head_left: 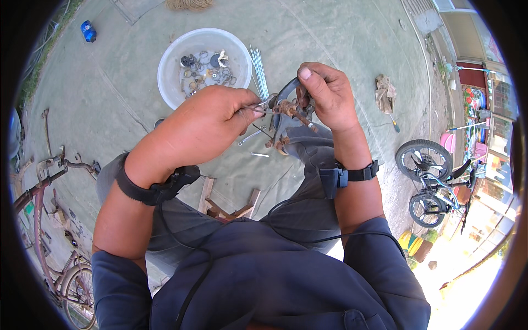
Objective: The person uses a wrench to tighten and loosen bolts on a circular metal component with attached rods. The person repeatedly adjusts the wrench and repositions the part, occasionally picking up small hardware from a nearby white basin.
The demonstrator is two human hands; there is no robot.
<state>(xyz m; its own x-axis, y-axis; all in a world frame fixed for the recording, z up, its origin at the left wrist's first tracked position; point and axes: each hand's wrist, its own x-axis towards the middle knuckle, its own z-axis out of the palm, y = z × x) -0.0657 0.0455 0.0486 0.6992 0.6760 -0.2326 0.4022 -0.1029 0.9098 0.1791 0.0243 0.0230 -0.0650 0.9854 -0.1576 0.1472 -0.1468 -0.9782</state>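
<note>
Both hands hold a rusty metal part with bolts and a black curved band, raised over the ground between my knees. It looks like a bicycle band brake, though its exact kind is unclear. My left hand pinches thumb and fingers at the part's left end, near some thin bent metal. On the other side, my right hand has its thumb and curled fingers gripping the black band's upper right. Beneath the part, a wrench lies on the ground. The fingers partly cover the middle of the part.
Ahead stands a white tub holding small rings and metal parts, with a bundle of thin rods beside it. A crumpled cloth lies right. Wooden pieces show between my legs. Bicycles stand left and right.
</note>
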